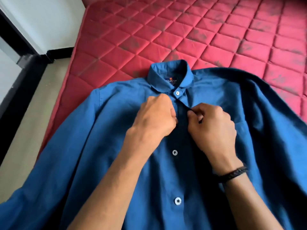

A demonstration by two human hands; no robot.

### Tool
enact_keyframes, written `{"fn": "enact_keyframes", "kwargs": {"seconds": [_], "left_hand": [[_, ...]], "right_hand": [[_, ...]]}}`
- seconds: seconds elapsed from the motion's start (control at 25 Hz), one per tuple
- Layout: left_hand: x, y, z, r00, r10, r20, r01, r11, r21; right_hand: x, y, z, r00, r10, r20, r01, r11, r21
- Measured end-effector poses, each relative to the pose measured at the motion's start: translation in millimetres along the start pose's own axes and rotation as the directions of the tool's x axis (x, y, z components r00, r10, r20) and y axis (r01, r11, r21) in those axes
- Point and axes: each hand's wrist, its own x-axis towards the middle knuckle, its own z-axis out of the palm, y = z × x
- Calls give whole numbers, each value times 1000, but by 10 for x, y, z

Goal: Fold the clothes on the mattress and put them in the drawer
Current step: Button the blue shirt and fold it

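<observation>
A blue button-up shirt (103, 146) lies front side up on the red quilted mattress (182, 30), collar pointing away from me. Its collar button is closed and two white buttons show lower down the placket. My left hand (154, 118) pinches the left edge of the placket just below the collar. My right hand (214, 128), with a black braided band on its wrist, pinches the right edge of the placket opposite. Between the two hands the front gapes and shows dark. No drawer is in view.
The mattress's left edge (66, 80) runs diagonally, with beige floor (25, 127) beside it. A white wall and a dark door frame (15, 35) stand at the far left. Bare mattress stretches beyond the collar.
</observation>
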Motion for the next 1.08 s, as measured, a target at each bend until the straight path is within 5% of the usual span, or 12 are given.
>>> {"fn": "enact_keyframes", "kwargs": {"seconds": [0.12,0.28,0.44,0.56,0.76,1.08], "left_hand": [[-88,14,23,996,17,-82,-24,996,-83],[-114,62,251,967,-45,-250,-38,947,-319],[-237,14,514,947,-148,-284,-90,727,-680],[-212,-56,516,955,-129,-268,-114,675,-729],[-318,-62,416,989,-143,24,96,523,-847],[-279,-123,469,989,-149,0,69,460,-885]], "right_hand": [[83,123,-73,995,65,71,-89,900,428],[74,134,-34,998,57,-10,-40,811,583],[-7,97,46,995,28,-93,27,837,546],[-45,97,129,985,-94,-141,149,882,447],[-103,171,109,983,-174,-63,186,917,352],[-21,232,142,987,-161,23,134,885,445]]}}
